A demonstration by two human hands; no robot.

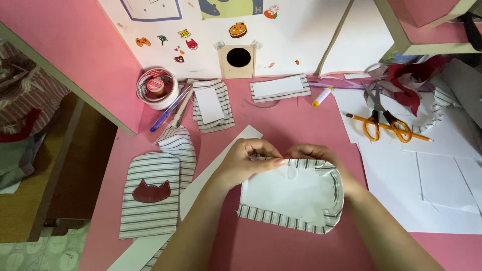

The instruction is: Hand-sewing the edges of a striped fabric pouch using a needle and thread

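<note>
Lying at desk centre, slightly toward 5 o'clock, the white card panel [293,193] has striped fabric folded over its edges. The left hand [246,161] pinches its top edge at 12 o'clock, thumb and fingers pressed together; the right hand [321,155] curls over the upper right corner, its grip partly hidden. Striped pouch with a cat patch [150,195] at 9 o'clock; orange scissors [386,125] at 2 o'clock; tape roll [157,88] at 10 o'clock.

Fabric-wrapped card [291,195] on table [281,251], cat-patch panel [150,195] left, scissors [384,123] behind right, tape roll [157,88] behind left
</note>
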